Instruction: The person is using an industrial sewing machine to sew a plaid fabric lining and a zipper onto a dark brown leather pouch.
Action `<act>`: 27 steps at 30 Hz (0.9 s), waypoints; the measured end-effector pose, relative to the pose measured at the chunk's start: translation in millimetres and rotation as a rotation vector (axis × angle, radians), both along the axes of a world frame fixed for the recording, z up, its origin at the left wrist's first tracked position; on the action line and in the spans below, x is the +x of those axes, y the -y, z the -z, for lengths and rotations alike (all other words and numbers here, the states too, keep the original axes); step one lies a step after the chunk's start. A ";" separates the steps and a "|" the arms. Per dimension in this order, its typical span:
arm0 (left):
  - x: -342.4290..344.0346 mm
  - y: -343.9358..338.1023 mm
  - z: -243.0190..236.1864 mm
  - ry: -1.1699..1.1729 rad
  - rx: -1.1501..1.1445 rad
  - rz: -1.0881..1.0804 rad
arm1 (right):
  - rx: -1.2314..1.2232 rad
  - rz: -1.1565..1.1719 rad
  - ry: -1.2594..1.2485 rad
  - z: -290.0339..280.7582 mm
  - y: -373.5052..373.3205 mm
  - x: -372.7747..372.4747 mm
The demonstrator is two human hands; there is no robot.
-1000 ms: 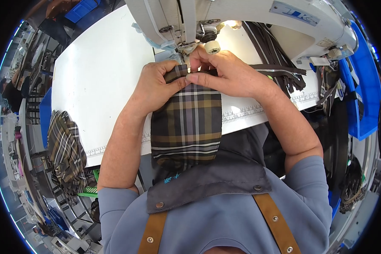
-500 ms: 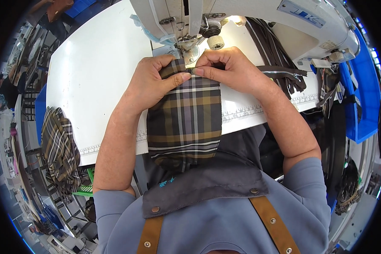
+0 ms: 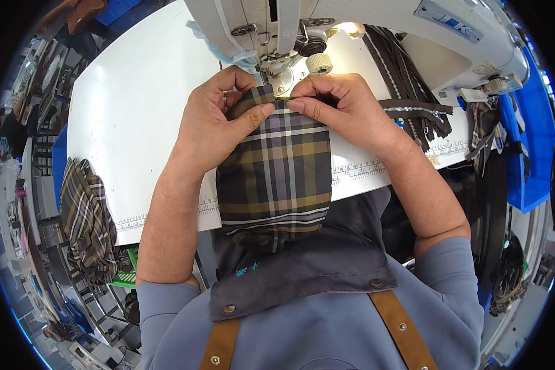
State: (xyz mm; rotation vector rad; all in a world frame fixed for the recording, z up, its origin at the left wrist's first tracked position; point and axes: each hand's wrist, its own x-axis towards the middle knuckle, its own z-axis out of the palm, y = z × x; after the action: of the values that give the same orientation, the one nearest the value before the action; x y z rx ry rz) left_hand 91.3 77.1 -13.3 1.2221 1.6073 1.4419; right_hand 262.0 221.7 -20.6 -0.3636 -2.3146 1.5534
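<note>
A plaid fabric piece (image 3: 274, 179) in black, olive, white and mauve hangs from both my hands over the table's near edge toward my apron. My left hand (image 3: 219, 117) pinches its upper left edge between thumb and fingers; a ring shows on one finger. Opposite it, my right hand (image 3: 345, 111) grips the upper right edge, thumb on top. The two thumbs are a short gap apart. Just beyond my fingertips stands the needle area of a white sewing machine (image 3: 283, 79). Whether the cloth's far edge lies under the presser foot is hard to make out.
Dark zippers (image 3: 407, 92) with metal teeth lie on the white table (image 3: 129, 123), right of the needle. A printed ruler (image 3: 357, 171) runs along the near edge. More plaid cloth (image 3: 83, 216) hangs at the left. A blue bin (image 3: 527, 166) stands at the far right.
My left hand has shifted slightly left, its fingers lifting the cloth's corner so the ring now shows. The hanging fabric sits a little further right. Both hands still grip it.
</note>
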 end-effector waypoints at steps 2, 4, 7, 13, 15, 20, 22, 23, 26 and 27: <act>-2.4 -1.0 0.6 -0.046 0.013 0.010 | -0.007 0.007 0.007 0.4 -0.2 -0.5; -3.7 -1.3 1.1 -0.085 0.040 0.030 | -0.007 0.008 0.002 1.5 0.1 -0.9; -2.5 -0.2 1.0 -0.117 0.056 0.016 | -0.018 0.032 -0.066 3.1 0.5 -1.1; 1.3 -0.1 -1.5 -0.031 0.043 -0.033 | -0.044 0.024 -0.063 2.0 -0.5 -0.6; 0.5 0.4 -2.7 -0.036 0.011 -0.027 | -0.030 0.027 -0.063 1.3 0.1 -0.9; -0.6 -0.7 -3.3 -0.064 0.003 -0.013 | -0.024 0.020 -0.070 0.1 0.5 0.0; -0.4 -0.3 -4.0 -0.086 -0.005 -0.011 | -0.021 0.018 -0.082 1.0 0.9 -0.6; -0.1 -0.2 -4.2 -0.077 -0.015 -0.006 | -0.014 0.016 -0.090 1.5 1.0 -0.9; 0.2 1.0 -5.3 -0.052 -0.077 0.027 | 0.015 0.008 -0.119 3.0 1.5 -1.6; 0.1 1.5 -5.6 -0.040 -0.127 0.055 | 0.033 0.008 -0.131 3.3 1.5 -1.7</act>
State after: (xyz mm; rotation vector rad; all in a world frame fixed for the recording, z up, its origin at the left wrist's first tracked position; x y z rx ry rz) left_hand 91.5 75.6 -7.6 1.2189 1.6524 1.2692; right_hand 260.2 220.2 -23.9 -0.2544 -2.2336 1.4871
